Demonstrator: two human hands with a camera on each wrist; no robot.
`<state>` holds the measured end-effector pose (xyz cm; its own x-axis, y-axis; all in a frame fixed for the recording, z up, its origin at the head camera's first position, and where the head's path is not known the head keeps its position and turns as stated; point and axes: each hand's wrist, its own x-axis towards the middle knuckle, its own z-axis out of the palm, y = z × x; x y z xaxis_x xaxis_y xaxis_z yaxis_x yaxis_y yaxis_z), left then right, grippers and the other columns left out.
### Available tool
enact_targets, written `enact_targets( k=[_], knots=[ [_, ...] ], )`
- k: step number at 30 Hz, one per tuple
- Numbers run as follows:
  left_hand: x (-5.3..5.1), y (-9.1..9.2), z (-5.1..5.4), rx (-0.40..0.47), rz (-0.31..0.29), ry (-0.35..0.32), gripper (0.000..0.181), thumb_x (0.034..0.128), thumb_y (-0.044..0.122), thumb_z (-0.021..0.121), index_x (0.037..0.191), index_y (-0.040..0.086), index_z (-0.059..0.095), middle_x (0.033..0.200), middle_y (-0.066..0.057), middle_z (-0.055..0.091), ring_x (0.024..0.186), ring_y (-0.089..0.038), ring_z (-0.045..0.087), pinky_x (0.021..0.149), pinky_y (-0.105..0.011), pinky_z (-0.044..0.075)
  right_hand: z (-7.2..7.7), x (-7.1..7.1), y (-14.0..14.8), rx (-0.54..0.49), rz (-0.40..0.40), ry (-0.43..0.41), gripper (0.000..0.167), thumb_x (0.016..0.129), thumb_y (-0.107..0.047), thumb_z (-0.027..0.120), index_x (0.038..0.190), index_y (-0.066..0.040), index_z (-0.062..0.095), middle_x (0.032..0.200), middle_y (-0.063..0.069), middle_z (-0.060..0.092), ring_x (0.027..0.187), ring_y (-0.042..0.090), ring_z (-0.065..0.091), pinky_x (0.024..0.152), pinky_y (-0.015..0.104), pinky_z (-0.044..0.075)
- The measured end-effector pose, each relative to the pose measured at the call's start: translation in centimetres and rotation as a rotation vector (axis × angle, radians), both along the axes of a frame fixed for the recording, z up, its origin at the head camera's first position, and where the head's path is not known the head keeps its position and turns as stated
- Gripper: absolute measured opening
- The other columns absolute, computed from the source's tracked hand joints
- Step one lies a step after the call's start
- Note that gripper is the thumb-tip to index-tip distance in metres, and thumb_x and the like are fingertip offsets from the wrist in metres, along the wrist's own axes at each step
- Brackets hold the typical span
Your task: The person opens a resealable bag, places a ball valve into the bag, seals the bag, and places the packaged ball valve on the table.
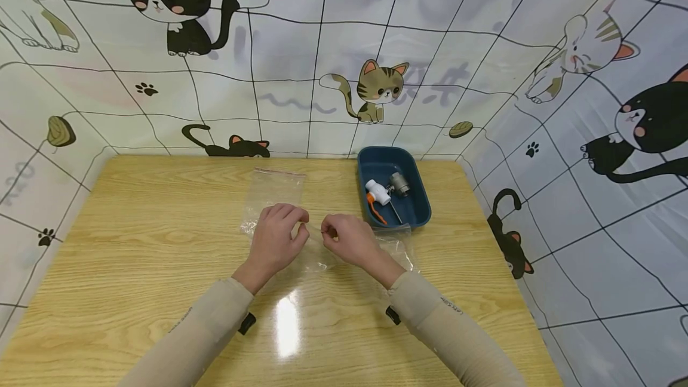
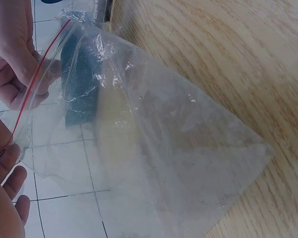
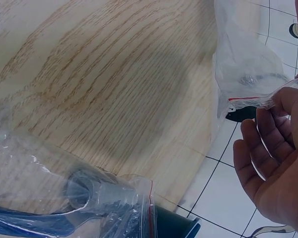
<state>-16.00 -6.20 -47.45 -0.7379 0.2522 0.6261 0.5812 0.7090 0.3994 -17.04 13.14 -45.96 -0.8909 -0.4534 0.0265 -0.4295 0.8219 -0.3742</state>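
Note:
A clear zip bag [image 2: 164,134] with a red line along its mouth hangs between my hands, just above the table. My left hand [image 1: 275,239] pinches one part of its top edge between thumb and finger. Slightly to the right, my right hand [image 1: 352,240] pinches the same edge farther along. In the left wrist view the bag looks flat and see-through, with nothing visible inside. The right wrist view shows my right hand's other fingers loosely curved, below the pinched edge.
Another clear zip bag [image 1: 275,187] lies behind my left hand. A filled zip bag [image 3: 114,203] lies by my right forearm, its contents unclear. Behind it, a dark blue tray [image 1: 426,205] holds a white valve [image 1: 379,193] with an orange handle and a metal fitting [image 1: 399,184].

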Motion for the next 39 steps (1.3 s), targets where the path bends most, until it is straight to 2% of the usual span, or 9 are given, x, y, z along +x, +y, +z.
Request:
enact_targets(
  k=[10, 39],
  knots=[
    [-0.12, -0.13, 0.02, -0.003, 0.012, -0.006, 0.012, 0.0768, 0.004, 0.065, 0.082, 0.014, 0.067, 0.084, -0.002, 0.07, 0.092, -0.026, 0.066, 0.085, -0.047, 0.048, -0.11, -0.11, 0.11, 0.018, 0.004, -0.01, 0.005, 0.09, -0.02, 0.063, 0.092, -0.023, 0.066, 0.083, -0.01, 0.063, 0.072, 0.004, 0.054, 0.06, 0.021, 0.045],
    [-0.22, -0.53, -0.01, -0.018, 0.015, -0.037, 0.011, 0.0814, 0.007, 0.062, 0.082, 0.017, 0.064, 0.084, -0.002, 0.07, 0.091, -0.026, 0.065, 0.087, -0.048, 0.048, 0.15, 0.22, 0.08, 0.067, -0.001, -0.043, 0.005, 0.09, -0.019, 0.066, 0.094, -0.022, 0.068, 0.084, -0.008, 0.063, 0.072, 0.005, 0.054, 0.062, 0.023, 0.045]
  ],
)
